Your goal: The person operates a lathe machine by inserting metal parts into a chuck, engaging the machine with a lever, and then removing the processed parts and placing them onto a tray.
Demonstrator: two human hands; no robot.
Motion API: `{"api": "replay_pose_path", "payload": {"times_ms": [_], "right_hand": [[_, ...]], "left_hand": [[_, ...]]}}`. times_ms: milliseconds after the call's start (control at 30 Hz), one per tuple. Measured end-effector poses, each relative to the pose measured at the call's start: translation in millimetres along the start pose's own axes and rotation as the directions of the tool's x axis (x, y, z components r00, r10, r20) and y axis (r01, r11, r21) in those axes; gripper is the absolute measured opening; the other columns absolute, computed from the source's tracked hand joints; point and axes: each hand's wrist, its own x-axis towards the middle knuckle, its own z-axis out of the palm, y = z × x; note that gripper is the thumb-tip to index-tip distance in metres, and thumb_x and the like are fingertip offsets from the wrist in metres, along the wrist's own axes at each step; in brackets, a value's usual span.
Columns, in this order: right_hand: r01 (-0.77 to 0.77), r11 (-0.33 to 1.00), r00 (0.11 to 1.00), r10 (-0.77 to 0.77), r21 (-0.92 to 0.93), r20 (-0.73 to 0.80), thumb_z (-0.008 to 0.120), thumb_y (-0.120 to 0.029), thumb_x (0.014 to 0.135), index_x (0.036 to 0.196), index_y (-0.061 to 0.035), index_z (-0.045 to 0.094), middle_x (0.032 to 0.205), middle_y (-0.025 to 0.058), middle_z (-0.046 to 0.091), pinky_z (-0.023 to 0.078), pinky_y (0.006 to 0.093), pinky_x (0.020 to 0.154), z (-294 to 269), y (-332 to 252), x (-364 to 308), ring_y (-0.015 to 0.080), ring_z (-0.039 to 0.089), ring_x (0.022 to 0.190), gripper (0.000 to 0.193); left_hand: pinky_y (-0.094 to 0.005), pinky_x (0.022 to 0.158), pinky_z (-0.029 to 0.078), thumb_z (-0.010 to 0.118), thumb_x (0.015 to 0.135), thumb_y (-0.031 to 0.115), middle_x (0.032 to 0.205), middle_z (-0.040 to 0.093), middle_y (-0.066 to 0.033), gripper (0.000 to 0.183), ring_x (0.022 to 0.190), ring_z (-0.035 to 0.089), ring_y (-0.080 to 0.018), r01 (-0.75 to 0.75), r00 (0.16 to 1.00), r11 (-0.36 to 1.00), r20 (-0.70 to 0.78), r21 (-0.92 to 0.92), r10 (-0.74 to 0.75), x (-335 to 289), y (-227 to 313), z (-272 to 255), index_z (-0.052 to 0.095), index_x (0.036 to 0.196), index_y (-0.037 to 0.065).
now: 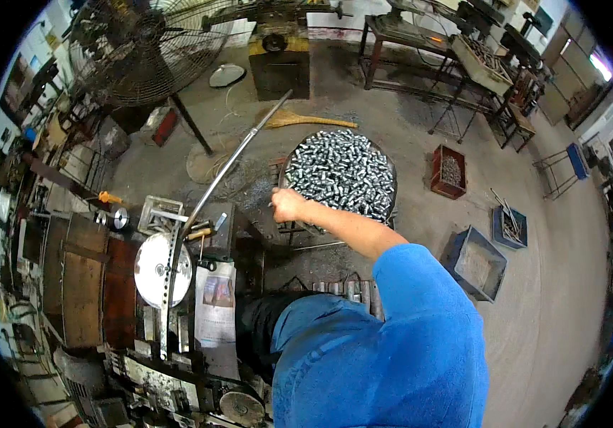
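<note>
Left hand hidden, fan (146,50) cropped

Metal pieces (338,171) on round tray (282,175), broom (313,120) behind, crate (448,189) right.

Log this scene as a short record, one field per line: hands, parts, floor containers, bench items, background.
Right hand: the right hand is at the left edge of the round container, fingers curled; whether it grips anything is unclear
Left hand: not in view
Parts: small shiny metal cylinders, heaped in the round container
Floor containers: reddish box with small pieces; larger blue bin; smaller blue bin with rods
Bench items: silver disc, printed sheet
Background: straw broom, large fan
</note>
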Motion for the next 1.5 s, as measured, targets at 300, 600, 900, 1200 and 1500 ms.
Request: {"api": "replay_pose_path", "payload": {"times_ms": [300, 600, 900, 1200, 1500], "right_hand": [[0.594, 0.653, 0.804, -0.497, 0.470, -0.326, 0.057, -0.016, 0.054, 0.073, -0.0018, 0.066, 0.094, 0.0209, 0.059, 0.046, 0.0407, 0.078, -37, -153, -12, 0.0377, 0.056, 0.090, 0.026], [0.860, 0.002, 0.193, -0.927, 0.509, -0.322, 0.059, -0.006, 0.052, 0.085, -0.0009, 0.066, 0.104, 0.0168, 0.058, 0.048, 0.0351, 0.077, -54, -382, -50, 0.0288, 0.057, 0.090, 0.034], [0.956, -0.221, -0.225, -0.974, 0.191, -0.002, 0.060, -0.013, 0.054, 0.075, 0.0027, 0.065, 0.099, 0.0174, 0.057, 0.044, 0.0388, 0.083, -9, -535, -95, 0.0337, 0.051, 0.093, 0.027], [0.998, -0.048, -0.055, -0.962, 0.035, 0.268, 0.062, -0.014, 0.059, 0.077, 0.0017, 0.065, 0.090, 0.0194, 0.058, 0.046, 0.0412, 0.082, 29, -575, -117, 0.0341, 0.053, 0.093, 0.024], [0.919, 0.299, 0.241, -0.942, 0.258, 0.231, 0.062, -0.016, 0.055, 0.072, 0.0088, 0.059, 0.076, 0.0254, 0.061, 0.048, 0.0408, 0.065, 19, -590, -138, 0.0381, 0.061, 0.072, 0.031]], "left_hand": [[-0.0331, 0.054, 0.048, 0.063, 0.083, 0.021, 0.067, 0.055, -0.0088, 0.031, 0.057, 0.054, -0.0183, 0.067, 0.963, 0.994, -0.254, -0.085, -0.087, -37, -46, -93, 0.054, 0.101, -0.003], [-0.0302, 0.052, 0.047, 0.064, 0.077, 0.013, 0.070, 0.058, -0.0087, 0.034, 0.058, 0.057, -0.0164, 0.103, 0.951, 0.968, -0.307, 0.230, -0.028, -161, -116, -196, 0.051, 0.104, -0.004], [-0.0336, 0.054, 0.045, 0.066, 0.072, 0.015, 0.063, 0.058, -0.0119, 0.037, 0.055, 0.058, -0.0207, 0.256, 0.825, 0.943, -0.557, 0.214, -0.098, -218, -119, -155, 0.053, 0.102, -0.003], [-0.0382, 0.063, 0.046, 0.068, 0.070, 0.019, 0.071, 0.061, -0.0173, 0.035, 0.068, 0.061, -0.0297, 0.322, 0.783, 0.917, -0.611, 0.236, -0.118, -212, -128, -157, 0.058, 0.096, -0.002], [-0.0471, 0.072, 0.046, 0.061, 0.072, 0.027, 0.083, 0.061, -0.0218, 0.033, 0.083, 0.058, -0.0383, 0.394, 0.792, 0.807, -0.608, 0.440, -0.055, -211, -109, -155, 0.056, 0.092, 0.001]]}}
